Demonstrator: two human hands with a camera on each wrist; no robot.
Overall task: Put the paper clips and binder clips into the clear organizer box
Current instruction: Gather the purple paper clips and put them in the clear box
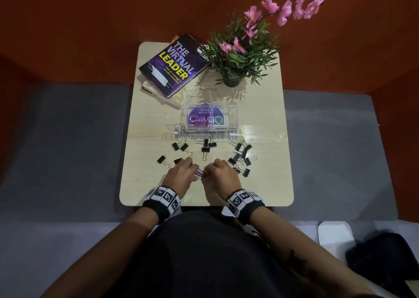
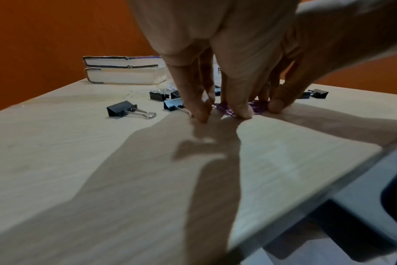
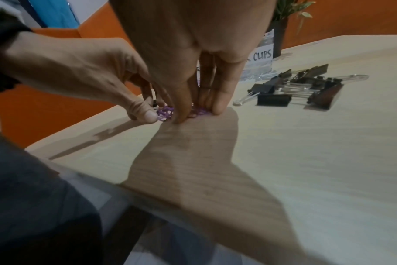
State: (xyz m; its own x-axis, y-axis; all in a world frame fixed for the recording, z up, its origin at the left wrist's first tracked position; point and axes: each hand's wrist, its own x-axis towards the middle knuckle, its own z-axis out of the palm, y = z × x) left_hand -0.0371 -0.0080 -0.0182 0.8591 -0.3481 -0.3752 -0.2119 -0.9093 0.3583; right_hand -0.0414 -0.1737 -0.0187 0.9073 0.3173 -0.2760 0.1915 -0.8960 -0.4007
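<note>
— Progress? Paper side of clear organizer box (image 1: 212,116), well beyond both hands, already holding purple clips. Binder side apparently bare, hard to confirm through glare.

— Remaining? Last bunch of purple paper clips (image 1: 200,173) on counter (image 1: 145,184), pinched between left hand (image 1: 180,176) and right hand (image 1: 223,175), fingertips of both curled round the pile. Black binder clips (image 1: 241,158) untouched: scattered just beyond the fingers and off to the outer side of each hand.

— Surface? Pale wood-grain counter, rounded corners. Stacked books (image 1: 172,66) and potted flowers (image 1: 243,55) far past the box.

— Room? Orange-red walls, grey cushioned seating either side.
</note>
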